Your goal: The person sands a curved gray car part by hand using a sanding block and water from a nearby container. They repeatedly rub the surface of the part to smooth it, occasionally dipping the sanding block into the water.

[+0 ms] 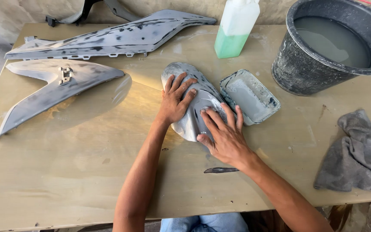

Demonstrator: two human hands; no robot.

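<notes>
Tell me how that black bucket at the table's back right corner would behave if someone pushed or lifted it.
The bucket holds murky water nearly to its rim, so it is probably heavy and would resist a light push. A quick shove or tilted lift would likely slosh water over the edge. Its wide base suggests it is unlikely to tip on the table.

Both forearms are bare from the elbow down; no sleeve, glove, watch or ring is visible on them. The left hand (176,99) and the right hand (225,136) have short fingernails, and a light grey dust sits on some fingertips. At the near edge, between the arms, there is light blue denim cloth (202,223) on the person's legs.
</notes>
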